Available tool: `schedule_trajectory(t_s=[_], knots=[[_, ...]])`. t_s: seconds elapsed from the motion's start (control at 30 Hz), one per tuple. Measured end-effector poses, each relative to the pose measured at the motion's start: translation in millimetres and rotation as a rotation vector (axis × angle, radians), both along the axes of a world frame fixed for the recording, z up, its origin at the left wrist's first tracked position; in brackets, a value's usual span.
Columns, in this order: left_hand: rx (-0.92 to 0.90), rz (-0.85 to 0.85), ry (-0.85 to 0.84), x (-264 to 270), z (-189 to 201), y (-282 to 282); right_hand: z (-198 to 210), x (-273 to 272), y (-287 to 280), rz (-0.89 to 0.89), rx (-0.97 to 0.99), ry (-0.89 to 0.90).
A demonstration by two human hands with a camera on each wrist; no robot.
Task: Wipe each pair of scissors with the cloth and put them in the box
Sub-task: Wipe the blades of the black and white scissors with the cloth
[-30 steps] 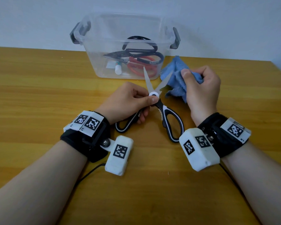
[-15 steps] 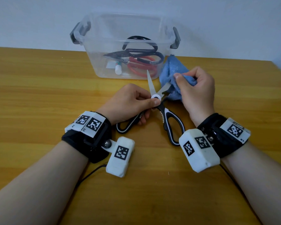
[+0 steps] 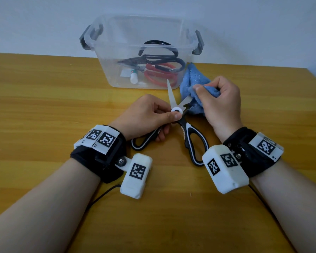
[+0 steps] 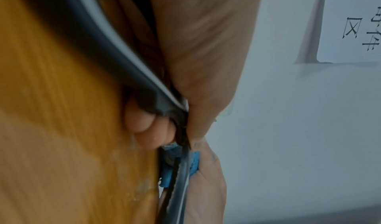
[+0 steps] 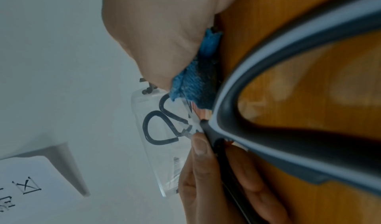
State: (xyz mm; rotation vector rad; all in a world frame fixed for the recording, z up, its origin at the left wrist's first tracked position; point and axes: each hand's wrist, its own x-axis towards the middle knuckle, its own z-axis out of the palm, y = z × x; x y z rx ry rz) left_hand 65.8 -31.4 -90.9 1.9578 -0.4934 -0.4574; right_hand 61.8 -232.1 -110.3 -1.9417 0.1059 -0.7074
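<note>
A wooden table [image 3: 44, 99] meets a pale wall. The left hand [image 3: 144, 115] pinches the black-and-white scissors [image 3: 179, 123] at the pivot, blades spread for access; the right hand [image 3: 221, 103] clamps the blue cloth [image 3: 192, 79] round the right blade. The box [image 3: 106, 57] waits just beyond.

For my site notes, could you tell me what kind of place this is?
Probably a plain indoor data-recording workstation: a bare wooden table against a blank pale wall, with a printed paper sign posted on it.
</note>
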Motion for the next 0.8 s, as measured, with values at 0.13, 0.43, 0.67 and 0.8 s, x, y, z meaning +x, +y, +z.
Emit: schedule_trajectory(t_s=[0.13,0.43,0.67,0.8], knots=[[-0.025,0.03,0.012,1.5,0.0,-0.5,5.0,-3.6,1.1,0.05,0.107,-0.063],[-0.032,0.023,0.019,1.5,-1.0,0.5,0.8,-4.5,3.6,0.167,-0.117,-0.019],[-0.042,0.059,0.042,2.5,-0.6,-1.1,4.8,-2.5,-0.5,0.021,0.159,-0.083],[-0.042,0.072,0.047,3.5,-0.5,-2.3,2.6,-7.2,6.2,0.318,-0.053,-0.005]])
